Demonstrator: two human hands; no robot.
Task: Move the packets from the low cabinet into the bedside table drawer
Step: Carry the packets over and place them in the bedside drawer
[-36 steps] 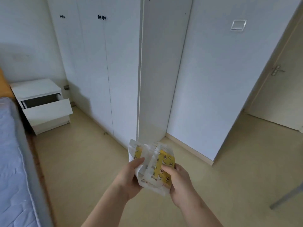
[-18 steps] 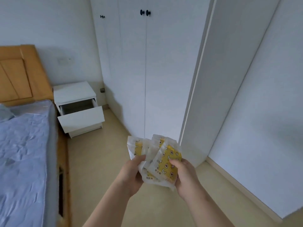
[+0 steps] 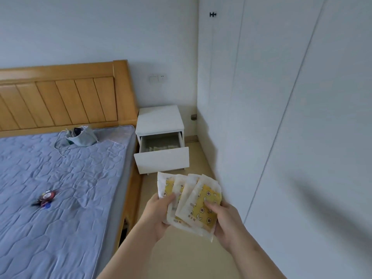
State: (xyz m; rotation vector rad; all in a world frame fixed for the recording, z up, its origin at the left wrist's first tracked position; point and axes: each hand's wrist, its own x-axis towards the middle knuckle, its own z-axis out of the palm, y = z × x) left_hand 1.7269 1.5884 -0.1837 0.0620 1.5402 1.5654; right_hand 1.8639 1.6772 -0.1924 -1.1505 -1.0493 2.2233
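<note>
The person stands between the bed and the wardrobe, both hands raised in front of the body with a fan of packets (image 3: 193, 200) held between them. I count at least 4 packets, white with yellow printed panels, overlapping like cards. The left hand (image 3: 161, 216) takes the fan from its left edge, thumb laid across the front of the outer packet and fingers tucked behind; its grip is closed on the packets. The right hand (image 3: 227, 224) grips the lower right corner of the front packet, thumb on the yellow print, so that grip is holding the packets too.

Ahead, the white bedside table (image 3: 160, 117) sits in the corner, tight against the wooden headboard (image 3: 60, 97). Its drawer (image 3: 162, 162) is pulled out, and some pale flat items (image 3: 159, 148) lie on the bottom, too small for me to name. The held packets hang over the beige floor (image 3: 181, 258), near the drawer front but apart from it.

On the blue quilted mattress (image 3: 60, 188) a grey drawstring pouch (image 3: 81, 135) sits near the headboard, and a small colourful toy (image 3: 46, 197), blurred, lies further down. The white wardrobe (image 3: 281, 117) fills the right side, with a dark knob (image 3: 212, 14) high up. A wall switch (image 3: 157, 78) is above the bedside table.
</note>
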